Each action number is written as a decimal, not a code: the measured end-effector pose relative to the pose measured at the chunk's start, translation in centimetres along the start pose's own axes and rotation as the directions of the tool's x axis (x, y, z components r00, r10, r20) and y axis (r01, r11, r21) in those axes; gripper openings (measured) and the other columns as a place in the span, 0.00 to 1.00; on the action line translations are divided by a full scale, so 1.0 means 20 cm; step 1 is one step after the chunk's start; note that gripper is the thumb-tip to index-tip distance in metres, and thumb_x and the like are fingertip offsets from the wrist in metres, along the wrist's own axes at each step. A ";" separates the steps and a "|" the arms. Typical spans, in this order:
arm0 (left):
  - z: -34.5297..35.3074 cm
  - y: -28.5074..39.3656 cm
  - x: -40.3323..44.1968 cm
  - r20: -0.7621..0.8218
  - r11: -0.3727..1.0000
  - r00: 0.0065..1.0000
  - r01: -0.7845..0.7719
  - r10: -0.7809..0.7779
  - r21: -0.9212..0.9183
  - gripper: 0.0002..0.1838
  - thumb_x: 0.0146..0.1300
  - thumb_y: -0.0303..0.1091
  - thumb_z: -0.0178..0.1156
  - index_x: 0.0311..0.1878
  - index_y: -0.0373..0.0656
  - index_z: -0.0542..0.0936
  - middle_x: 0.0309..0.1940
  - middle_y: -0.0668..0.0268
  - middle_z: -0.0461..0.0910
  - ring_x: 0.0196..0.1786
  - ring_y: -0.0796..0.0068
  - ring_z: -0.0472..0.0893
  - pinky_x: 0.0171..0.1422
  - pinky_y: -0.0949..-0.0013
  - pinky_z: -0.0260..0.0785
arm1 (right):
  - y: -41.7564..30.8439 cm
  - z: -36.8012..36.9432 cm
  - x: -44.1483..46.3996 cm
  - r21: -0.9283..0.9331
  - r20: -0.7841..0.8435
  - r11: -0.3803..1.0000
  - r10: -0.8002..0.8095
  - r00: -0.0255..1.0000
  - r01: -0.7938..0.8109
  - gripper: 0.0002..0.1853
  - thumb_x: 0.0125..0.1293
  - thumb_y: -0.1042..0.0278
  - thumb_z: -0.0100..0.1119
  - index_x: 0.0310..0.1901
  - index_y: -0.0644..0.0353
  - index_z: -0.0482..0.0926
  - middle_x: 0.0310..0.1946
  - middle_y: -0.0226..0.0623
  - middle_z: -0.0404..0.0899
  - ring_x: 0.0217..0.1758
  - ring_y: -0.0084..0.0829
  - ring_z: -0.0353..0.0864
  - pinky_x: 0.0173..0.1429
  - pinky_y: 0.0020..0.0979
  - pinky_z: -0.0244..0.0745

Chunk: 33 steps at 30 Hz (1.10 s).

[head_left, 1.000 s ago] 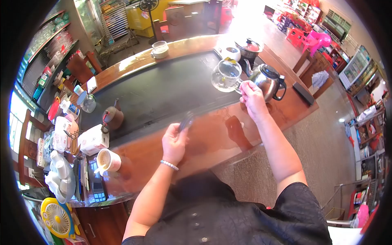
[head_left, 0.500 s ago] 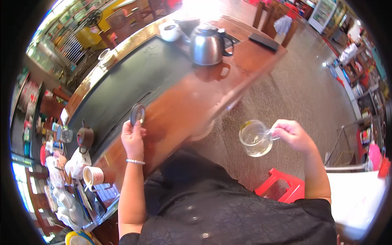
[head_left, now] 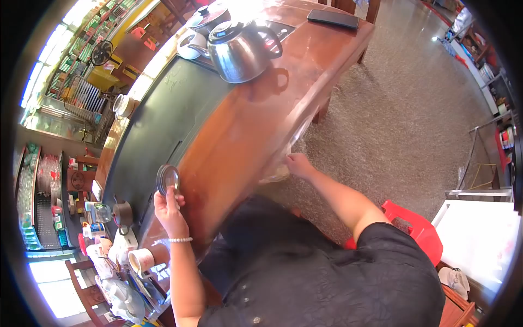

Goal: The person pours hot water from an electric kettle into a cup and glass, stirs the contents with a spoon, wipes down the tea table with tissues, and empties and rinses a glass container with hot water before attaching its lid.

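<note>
My left hand (head_left: 171, 210) pinches a round dark-rimmed lid (head_left: 167, 179), held up over the near edge of the black tray surface (head_left: 163, 114). By the table's front edge, low beside the wooden table (head_left: 239, 139), is my right hand (head_left: 298, 164), its fingers curled. Something clear and glassy (head_left: 277, 173) shows just left of and below it, blurred and partly hidden by the table edge; the glass pitcher cannot be clearly made out. A steel kettle (head_left: 238, 57) stands at the table's far part.
A white pot (head_left: 190, 44) and a lidded pot (head_left: 208, 17) are behind the kettle. A black flat box (head_left: 333, 19) lies at the far right corner. A paper cup (head_left: 141, 261) and brown teapot (head_left: 123, 214) stand left. A red stool (head_left: 417, 229) is at the right.
My right hand has moved left and up to the table's edge, and the glass pitcher no longer shows clearly. The lid remains in my left hand. The view has turned.
</note>
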<state>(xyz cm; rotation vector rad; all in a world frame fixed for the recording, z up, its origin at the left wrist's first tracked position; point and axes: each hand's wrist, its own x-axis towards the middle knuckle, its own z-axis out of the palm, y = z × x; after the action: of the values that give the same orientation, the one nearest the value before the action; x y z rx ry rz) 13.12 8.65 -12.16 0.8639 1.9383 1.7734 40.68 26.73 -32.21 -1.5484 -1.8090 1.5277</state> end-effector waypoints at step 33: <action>-0.02 -0.01 0.01 -0.015 1.000 1.000 0.023 -0.023 -0.010 0.05 0.73 0.31 0.56 0.41 0.42 0.78 0.27 0.71 0.77 0.27 0.85 0.75 0.32 0.81 0.67 | 0.41 -0.42 -0.11 0.079 0.305 0.997 -0.039 0.951 0.015 0.11 0.69 0.62 0.57 0.40 0.61 0.81 0.32 0.28 0.79 0.39 0.25 0.76 0.45 0.31 0.72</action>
<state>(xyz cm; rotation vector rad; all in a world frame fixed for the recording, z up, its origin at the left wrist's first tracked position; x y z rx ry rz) 12.76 8.46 -12.32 0.8243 1.9396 1.7791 52.17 27.88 -35.17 -1.3023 -1.8953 1.8871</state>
